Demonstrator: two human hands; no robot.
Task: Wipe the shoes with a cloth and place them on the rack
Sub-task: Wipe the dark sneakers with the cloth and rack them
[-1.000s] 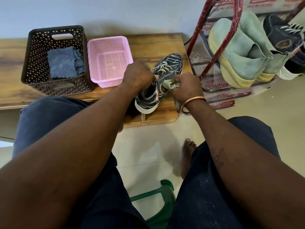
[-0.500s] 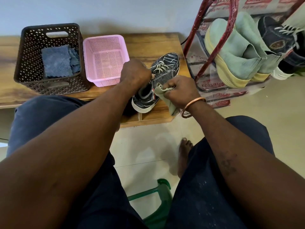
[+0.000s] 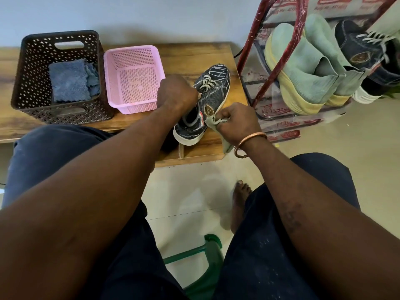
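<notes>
Right hand (image 3: 237, 121) bunched round the pale cloth (image 3: 213, 122), pressing it to the dark shoe (image 3: 214, 92), left hand (image 3: 176, 93) gripping the shoe's collar, shoe on the wooden surface (image 3: 194, 53) beside a pink basket (image 3: 132, 50), rack (image 3: 279, 59) alongside.

I have little room around the shoe (image 3: 213, 92): my left hand (image 3: 176, 95) grips it from the left, and my right hand (image 3: 238, 121) holds a cloth (image 3: 213, 124) at its right side. The pink basket (image 3: 134, 108) stands just beside the left hand with the brown basket (image 3: 65, 113) next to it, closing that side of the surface (image 3: 194, 53). Bare wood lies behind the toe. The rack (image 3: 280, 59) stands near the surface's right edge, its red bars crossing before green shoes (image 3: 303, 68) and a dark shoe (image 3: 359, 48). The floor (image 3: 184, 191) between my knees is open.
</notes>
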